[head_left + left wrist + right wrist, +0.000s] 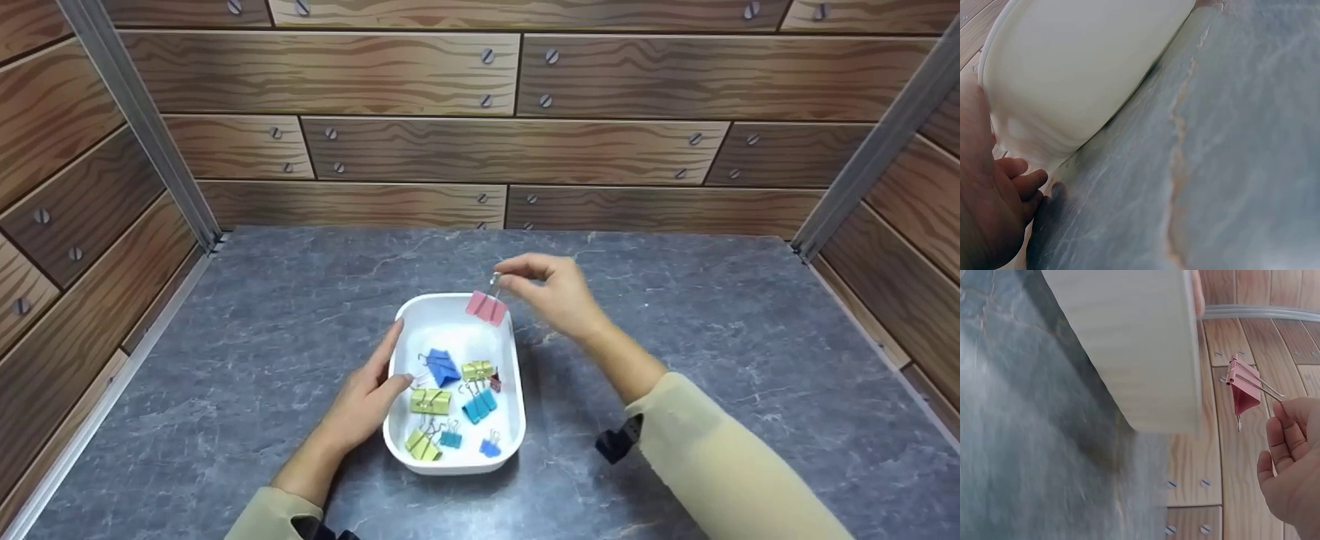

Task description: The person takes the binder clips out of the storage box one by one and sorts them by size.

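A pink binder clip point(487, 307) hangs by one wire handle from the thumb and fingertips of my right hand point(559, 296), above the far right corner of a white plastic tub point(454, 469). In the right wrist view the pink clip point(1247, 385) dangles beside the tub's wall. My left hand point(360, 405) holds the tub's left side, thumb over the rim and fingers outside. Several binder clips lie in the tub: a large blue one point(441, 367), a teal one point(480, 405), a yellow one point(430, 401), a small dark red one partly hidden point(495, 381), and others.
The tub stands on a grey marbled tabletop point(262, 360). Wood-patterned panels point(420, 75) rise at the back and both sides, with metal posts point(142, 112) at the corners. A black strap piece point(619, 442) sits at the right sleeve.
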Tool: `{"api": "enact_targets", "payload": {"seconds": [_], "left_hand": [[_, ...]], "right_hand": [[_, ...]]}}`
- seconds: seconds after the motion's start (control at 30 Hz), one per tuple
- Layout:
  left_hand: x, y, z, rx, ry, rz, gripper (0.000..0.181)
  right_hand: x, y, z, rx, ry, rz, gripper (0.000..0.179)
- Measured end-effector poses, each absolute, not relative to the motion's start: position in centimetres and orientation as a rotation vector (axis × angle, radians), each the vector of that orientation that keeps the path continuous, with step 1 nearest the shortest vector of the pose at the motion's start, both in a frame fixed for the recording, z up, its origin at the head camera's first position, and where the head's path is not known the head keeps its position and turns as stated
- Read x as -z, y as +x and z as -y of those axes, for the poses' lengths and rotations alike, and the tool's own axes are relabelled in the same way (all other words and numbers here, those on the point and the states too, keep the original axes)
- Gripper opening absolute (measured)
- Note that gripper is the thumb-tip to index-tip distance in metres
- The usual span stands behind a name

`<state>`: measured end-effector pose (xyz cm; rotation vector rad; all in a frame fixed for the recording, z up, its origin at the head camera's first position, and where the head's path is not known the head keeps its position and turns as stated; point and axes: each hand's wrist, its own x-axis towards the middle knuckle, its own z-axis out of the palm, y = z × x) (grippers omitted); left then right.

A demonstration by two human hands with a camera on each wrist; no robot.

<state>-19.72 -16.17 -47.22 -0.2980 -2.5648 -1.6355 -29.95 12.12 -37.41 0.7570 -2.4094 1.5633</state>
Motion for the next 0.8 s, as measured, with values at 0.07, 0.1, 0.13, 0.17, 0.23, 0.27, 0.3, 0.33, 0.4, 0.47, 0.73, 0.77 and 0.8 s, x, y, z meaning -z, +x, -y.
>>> {"api": "enact_targets", "payload": {"seconds": [0.07,0.1,0.13,0.17,0.23,0.27,0.3,0.33,0.4,0.47,0.73,0.77,0.8], "left_hand": [[47.3,-19.8,16.3,1.628,-0.302,2.567,0.074],[47.4,-19.8,16.3,1.628,-0.307,2.565,0.074],[47.4,-19.8,16.3,1.627,-0.31,2.565,0.074],[47.4,-19.8,16.4,1.626,-0.312,2.566,0.074],[47.4,-19.8,16.4,1.627,-0.314,2.566,0.074],[47.4,-19.8,16.4,1.63,-0.312,2.564,0.073],[47.4,-19.8,16.4,1.634,-0.311,2.563,0.073],[47.4,-19.8,16.4,1.634,-0.307,2.565,0.073],[47.4,-19.8,16.4,1.644,-0.308,2.562,0.073],[47.4,-19.8,16.4,1.656,-0.309,2.559,0.073],[47.3,-19.7,16.2,1.695,-0.313,2.529,0.073],[47.3,-19.7,16.1,1.694,-0.314,2.53,0.073],[47.2,-19.7,16.1,1.689,-0.317,2.531,0.073]], "right_hand": [[37.0,-30.0,-13.0,-1.61,0.751,2.388,0.018],[36.8,-30.1,-13.5,-1.631,0.744,2.38,0.018],[36.6,-30.1,-13.9,-1.652,0.736,2.372,0.019],[36.5,-30.2,-14.3,-1.669,0.727,2.366,0.019],[36.2,-30.2,-15.1,-1.689,0.713,2.356,0.019],[36.0,-30.1,-15.5,-1.691,0.704,2.355,0.019],[35.6,-29.9,-15.8,-1.679,0.698,2.361,0.019],[35.3,-29.7,-16.0,-1.665,0.693,2.37,0.019],[34.9,-29.3,-16.5,-1.64,0.682,2.385,0.019],[34.7,-29.2,-17.0,-1.623,0.677,2.397,0.019],[37.7,-32.1,-19.3,-1.638,0.627,2.456,0.019],[37.6,-32.0,-19.4,-1.643,0.61,2.471,0.019],[37.6,-31.9,-19.4,-1.637,0.598,2.486,0.019]]}}
